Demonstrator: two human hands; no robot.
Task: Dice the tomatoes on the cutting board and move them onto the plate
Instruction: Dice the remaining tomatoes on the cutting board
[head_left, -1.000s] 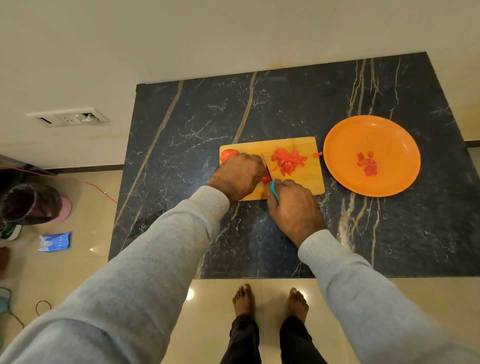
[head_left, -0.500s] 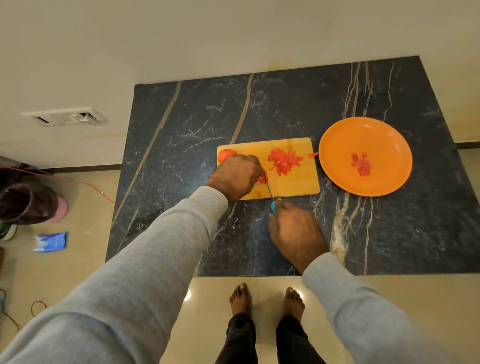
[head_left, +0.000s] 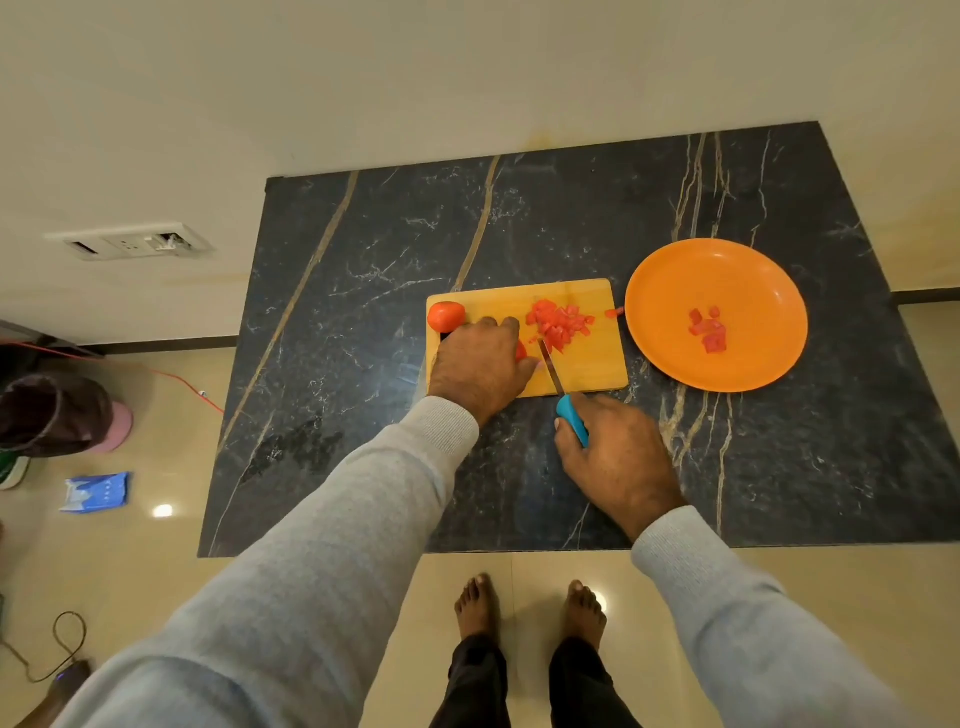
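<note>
While the left hand (head_left: 480, 364) curls over a tomato piece (head_left: 521, 352) and pins it to the cutting board (head_left: 592, 364), the right hand (head_left: 615, 457) is clenched round the blue handle of a knife (head_left: 551, 369). The blade slants up across the board's near edge, its tip at the foot of the diced pile (head_left: 558, 322). The right hand itself sits off the board, over the dark marble table (head_left: 363, 312).

A whole tomato (head_left: 445, 316) rests at the board's far left corner, touching the left hand's knuckles. A stray cube (head_left: 614, 312) lies at the board's right edge, just beside the rim of the orange plate (head_left: 670, 280). A few diced cubes (head_left: 707, 330) lie in a small cluster near the plate's middle.

Board and plate stand side by side with a narrow strip of marble between them. The board's near edge is set well back from the table's front edge. Broad marble runs from the board's left edge to the table's left edge, and from the board's far edge to the wall. The plate stands well in from the right edge.

Bare feet (head_left: 478, 603) stand on the floor at the table's front edge. A blue packet (head_left: 96, 492) and a dark bag (head_left: 52, 413) lie on the floor to the left.
</note>
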